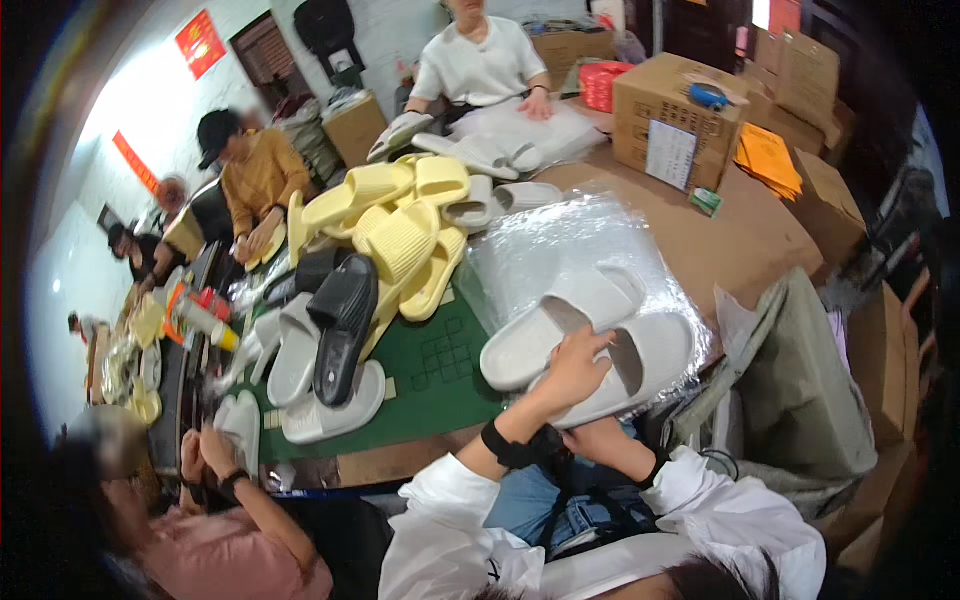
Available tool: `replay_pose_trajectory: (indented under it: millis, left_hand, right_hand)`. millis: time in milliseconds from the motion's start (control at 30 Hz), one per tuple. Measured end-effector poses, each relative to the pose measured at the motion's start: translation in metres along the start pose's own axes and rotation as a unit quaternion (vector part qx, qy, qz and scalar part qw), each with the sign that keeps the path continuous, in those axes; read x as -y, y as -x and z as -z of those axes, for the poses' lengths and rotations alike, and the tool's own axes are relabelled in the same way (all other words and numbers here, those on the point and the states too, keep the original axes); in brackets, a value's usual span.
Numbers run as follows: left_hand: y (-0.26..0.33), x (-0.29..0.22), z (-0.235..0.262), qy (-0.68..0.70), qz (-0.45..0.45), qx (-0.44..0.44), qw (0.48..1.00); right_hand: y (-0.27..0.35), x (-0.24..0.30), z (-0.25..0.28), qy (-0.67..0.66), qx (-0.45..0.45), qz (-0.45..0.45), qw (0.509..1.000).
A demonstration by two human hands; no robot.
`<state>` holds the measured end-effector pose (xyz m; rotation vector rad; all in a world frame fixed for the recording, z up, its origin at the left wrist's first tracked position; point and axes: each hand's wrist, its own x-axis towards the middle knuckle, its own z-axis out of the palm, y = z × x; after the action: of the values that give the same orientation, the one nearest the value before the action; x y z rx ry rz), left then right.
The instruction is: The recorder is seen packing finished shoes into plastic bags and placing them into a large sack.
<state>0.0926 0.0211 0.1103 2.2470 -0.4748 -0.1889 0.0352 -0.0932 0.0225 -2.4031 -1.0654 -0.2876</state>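
a: nearest to us, our left hand (pixel 572 368) lies curled over the band of one white slide sandal (pixel 620 368), fingers closed on its inner edge. our right hand (pixel 588 437) sits under the sandal's near rim, mostly hidden, so we cannot tell whether it grips or just props.

b: and the sandal itself?

a: it rests at the near edge of the desk (pixel 740 240), touching its twin (pixel 555 325), both on a sheet of clear plastic bags (pixel 560 240).

b: how do we judge the handling?

a: thick moulded foam, so light, springy, not fragile. the plastic under it looks slippery, so we would take it by the band or pinch the sole edge, not push it.

b: further out?

a: a black slide (pixel 345 325) on grey ones, then a heap of yellow slides (pixel 400 225), then a cardboard box (pixel 675 115) and other people packing.
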Motion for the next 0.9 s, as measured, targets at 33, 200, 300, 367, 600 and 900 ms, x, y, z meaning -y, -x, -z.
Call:
replay_pose_trajectory:
  millis: [33,200,300,367,600,900]
  left_hand:
    - [0.0,-0.007,-0.003,0.029,0.018,-0.061,0.998]
    - [-0.013,-0.03,-0.013,0.261,0.084,-0.18,0.945]
    - [-0.025,-0.024,-0.019,0.27,0.109,-0.221,0.931]
    - [-0.032,-0.01,-0.023,0.274,0.115,-0.278,0.913]
    - [-0.034,-0.014,-0.004,0.429,0.089,-0.25,0.863]
    - [0.02,0.0,-0.039,0.11,0.031,-0.141,0.983]
  right_hand:
    - [0.0,-0.001,-0.001,-0.057,0.038,-0.028,0.997]
    - [0.0,-0.005,0.0,-0.194,0.123,-0.082,0.97]
    - [0.01,-0.003,-0.003,-0.206,0.071,-0.088,0.972]
    - [0.01,-0.001,0.0,-0.266,0.035,-0.093,0.959]
    - [0.004,0.003,0.014,-0.118,0.061,-0.038,0.99]
    - [0.003,-0.007,0.019,-0.15,0.099,-0.035,0.983]
